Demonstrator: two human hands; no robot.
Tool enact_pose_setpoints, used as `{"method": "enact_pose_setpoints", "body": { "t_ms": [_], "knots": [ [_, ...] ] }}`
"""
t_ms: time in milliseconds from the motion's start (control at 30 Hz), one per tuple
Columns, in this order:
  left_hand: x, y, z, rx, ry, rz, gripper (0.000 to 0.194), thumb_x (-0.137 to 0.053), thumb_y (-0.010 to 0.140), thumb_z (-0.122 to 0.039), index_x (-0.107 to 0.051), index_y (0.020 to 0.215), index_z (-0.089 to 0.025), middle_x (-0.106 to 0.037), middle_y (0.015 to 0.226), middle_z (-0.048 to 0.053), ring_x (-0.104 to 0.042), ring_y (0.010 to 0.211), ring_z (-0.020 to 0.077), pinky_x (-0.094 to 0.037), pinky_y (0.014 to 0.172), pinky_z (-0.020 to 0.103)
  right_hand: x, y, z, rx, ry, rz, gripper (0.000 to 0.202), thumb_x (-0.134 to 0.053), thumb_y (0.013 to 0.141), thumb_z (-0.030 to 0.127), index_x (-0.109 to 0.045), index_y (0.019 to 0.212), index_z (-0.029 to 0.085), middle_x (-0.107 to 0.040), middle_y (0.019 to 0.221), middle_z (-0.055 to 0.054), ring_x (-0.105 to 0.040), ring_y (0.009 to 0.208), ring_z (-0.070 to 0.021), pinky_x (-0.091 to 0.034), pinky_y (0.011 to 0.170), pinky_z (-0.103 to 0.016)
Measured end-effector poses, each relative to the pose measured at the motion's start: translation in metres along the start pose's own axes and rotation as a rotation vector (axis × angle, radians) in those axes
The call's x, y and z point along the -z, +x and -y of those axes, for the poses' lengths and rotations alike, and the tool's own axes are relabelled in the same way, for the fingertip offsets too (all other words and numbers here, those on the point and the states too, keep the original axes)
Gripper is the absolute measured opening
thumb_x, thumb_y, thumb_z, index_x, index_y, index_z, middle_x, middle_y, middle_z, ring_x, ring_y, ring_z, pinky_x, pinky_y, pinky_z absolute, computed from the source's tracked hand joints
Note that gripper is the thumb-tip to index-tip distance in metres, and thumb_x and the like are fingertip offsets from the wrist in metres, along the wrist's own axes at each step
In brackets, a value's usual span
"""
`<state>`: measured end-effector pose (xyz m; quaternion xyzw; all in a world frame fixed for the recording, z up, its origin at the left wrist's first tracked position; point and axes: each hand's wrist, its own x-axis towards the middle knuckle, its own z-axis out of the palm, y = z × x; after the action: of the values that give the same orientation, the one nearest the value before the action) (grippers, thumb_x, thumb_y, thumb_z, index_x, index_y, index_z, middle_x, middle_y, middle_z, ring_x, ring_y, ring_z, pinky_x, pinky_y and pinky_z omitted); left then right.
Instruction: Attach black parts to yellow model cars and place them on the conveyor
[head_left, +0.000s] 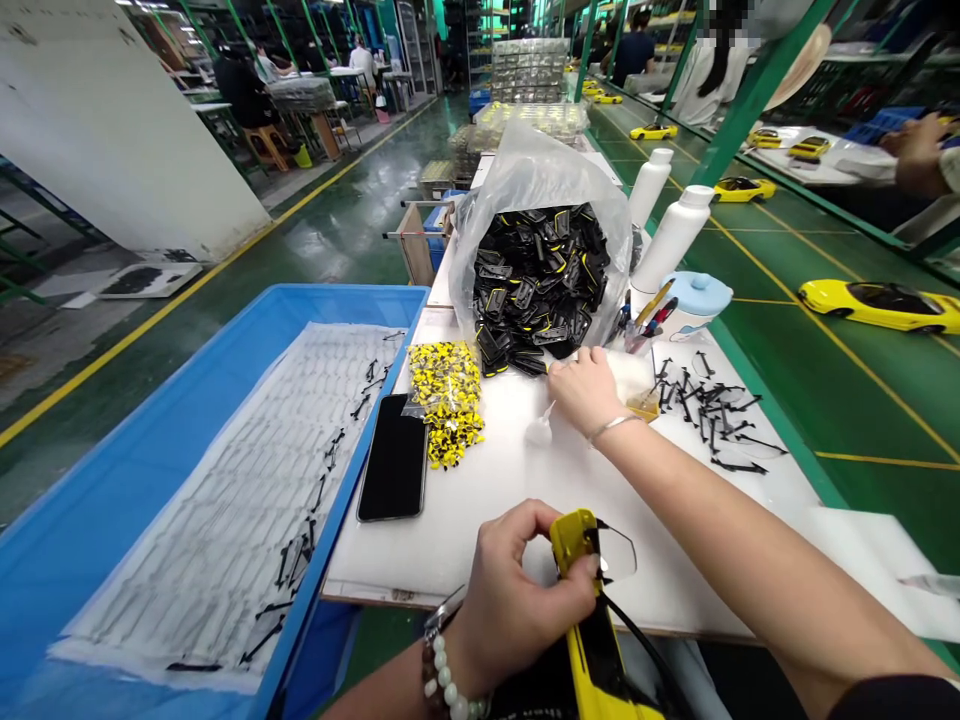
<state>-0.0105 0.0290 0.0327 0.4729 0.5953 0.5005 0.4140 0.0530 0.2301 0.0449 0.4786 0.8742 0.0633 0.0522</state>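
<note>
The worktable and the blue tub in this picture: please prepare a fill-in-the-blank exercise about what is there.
The left hand holds a toy car painted ____.
The tub beside the smartphone is ____.
The white bottles stand to the ____ of the large plastic bag.
Missing words: yellow; blue; right.

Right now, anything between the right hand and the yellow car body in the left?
Nothing visible stands between the right hand and the yellow car body in the left hand. Nearest is the small white bottle, just left of that path.
</note>
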Motion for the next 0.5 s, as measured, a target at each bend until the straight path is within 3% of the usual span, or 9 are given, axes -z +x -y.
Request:
{"method": "enact_pose_setpoints", "body": {
  "t_ms": [100,167,300,500],
  "knots": [
    [0.000,-0.001,-0.001,-0.007,-0.002,-0.006,0.012,-0.065,0.069,-0.024,-0.056,0.072,-0.017,-0.063,0.068,0.004,-0.059,0.065,0.0179,-0.050,0.064,0.030,0.017,-0.042,-0.019,-0.014,0.028,-0.082,0.025,-0.045,0.095,0.030,-0.063,0.092,0.013,-0.065,0.089,-0.012,-0.052,0.101,-0.0314,-0.036,0.086,-0.046],
    [0.000,-0.001,-0.002,-0.014,-0.009,0.001,0.011,-0.064,0.069,-0.024,-0.056,0.071,-0.017,-0.063,0.067,0.003,-0.058,0.063,0.0174,-0.049,0.063,0.030,0.018,-0.080,-0.034,-0.009,0.074,-0.080,0.026,-0.044,0.095,0.033,-0.063,0.085,0.017,-0.065,0.081,-0.009,-0.054,0.091,-0.0295,-0.036,0.080,-0.043],
    [-0.001,0.001,-0.007,-0.046,-0.012,0.020,0.009,-0.063,0.069,-0.022,-0.056,0.071,-0.016,-0.062,0.064,0.002,-0.057,0.060,0.0163,-0.048,0.061,0.029,-0.011,-0.143,-0.051,0.072,0.132,0.046,0.012,-0.065,0.084,0.027,-0.062,0.073,0.022,-0.062,0.068,-0.001,-0.057,0.071,-0.0256,-0.035,0.066,-0.038],
    [-0.003,0.001,-0.013,-0.101,0.026,0.031,0.006,-0.062,0.069,-0.019,-0.058,0.071,-0.016,-0.062,0.065,0.003,-0.057,0.060,0.0159,-0.048,0.060,0.029,-0.056,-0.171,-0.043,0.011,0.179,-0.004,0.011,-0.049,0.092,0.020,-0.059,0.097,0.017,-0.060,0.079,-0.007,-0.058,0.068,-0.0280,-0.042,0.059,-0.039]
  ]
}}
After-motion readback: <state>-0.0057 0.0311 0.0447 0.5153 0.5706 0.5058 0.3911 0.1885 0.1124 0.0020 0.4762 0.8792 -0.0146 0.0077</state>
